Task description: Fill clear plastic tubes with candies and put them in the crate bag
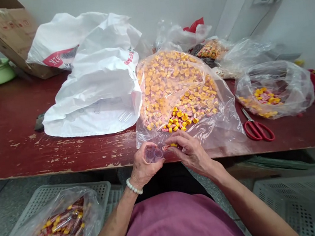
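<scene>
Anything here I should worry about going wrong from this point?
Possibly three things. The right hand pinches a small yellow-capped piece by the fingertips, so it might slip. The left hand holds clear plastic pieces near the table edge, so a loosened grip could drop them. The red-handled scissors lie near that edge too, and a stray right arm might knock them off.
</scene>
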### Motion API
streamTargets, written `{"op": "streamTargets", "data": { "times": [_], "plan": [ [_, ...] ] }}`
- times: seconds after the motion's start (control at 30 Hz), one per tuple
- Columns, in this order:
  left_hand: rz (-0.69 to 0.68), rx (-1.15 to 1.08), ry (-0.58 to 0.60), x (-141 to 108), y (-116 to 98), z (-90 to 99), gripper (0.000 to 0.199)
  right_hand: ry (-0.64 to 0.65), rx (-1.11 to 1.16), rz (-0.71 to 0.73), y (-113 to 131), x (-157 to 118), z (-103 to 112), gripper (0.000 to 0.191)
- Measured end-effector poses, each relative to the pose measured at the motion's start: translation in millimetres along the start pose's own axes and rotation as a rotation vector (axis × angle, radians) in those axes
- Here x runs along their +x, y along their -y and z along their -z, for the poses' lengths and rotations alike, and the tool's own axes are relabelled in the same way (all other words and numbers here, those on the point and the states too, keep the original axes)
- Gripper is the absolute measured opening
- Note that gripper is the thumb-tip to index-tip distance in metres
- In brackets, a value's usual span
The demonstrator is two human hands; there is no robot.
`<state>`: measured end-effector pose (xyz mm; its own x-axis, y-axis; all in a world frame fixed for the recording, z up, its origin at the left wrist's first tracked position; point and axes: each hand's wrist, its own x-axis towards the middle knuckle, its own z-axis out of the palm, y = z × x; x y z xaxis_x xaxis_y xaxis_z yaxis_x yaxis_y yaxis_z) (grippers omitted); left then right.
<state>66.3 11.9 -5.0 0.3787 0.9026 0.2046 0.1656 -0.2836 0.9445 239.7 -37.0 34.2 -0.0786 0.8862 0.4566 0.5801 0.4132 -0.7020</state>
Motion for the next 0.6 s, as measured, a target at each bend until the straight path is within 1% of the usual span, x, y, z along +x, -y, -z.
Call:
{"op": "streamTargets", "data": {
  "times": [0.1,0.23,0.3,0.4,0.5,0.6],
  "plan": [
    [0.015,-0.040,0.030,-2,-1,-1.0,0.035,0.047,-0.017,0.003,1,0,-2,0.020],
    [0.059,-0.104,0.034,-2,-2,0.2,0.038,0.031,-0.038,-0.037,-3,-3,-1,0.038],
    [0.088,-0.152,0.025,-1,-2,1.5,0.040,0.037,-0.069,0.002,-5,-6,-1,0.044],
    [0.174,-0.303,0.039,-2,-2,2.6,0.040,0.098,-0.126,0.083,-9,-11,-7,0.061],
    [0.292,-0.494,0.066,-6,1,1.2,0.041,0.142,-0.193,0.101,-13,-15,-16,0.077],
    [0.386,-0.633,0.089,-10,4,-1.6,0.042,0.166,-0.239,0.091,-15,-19,-26,0.080]
  ]
}}
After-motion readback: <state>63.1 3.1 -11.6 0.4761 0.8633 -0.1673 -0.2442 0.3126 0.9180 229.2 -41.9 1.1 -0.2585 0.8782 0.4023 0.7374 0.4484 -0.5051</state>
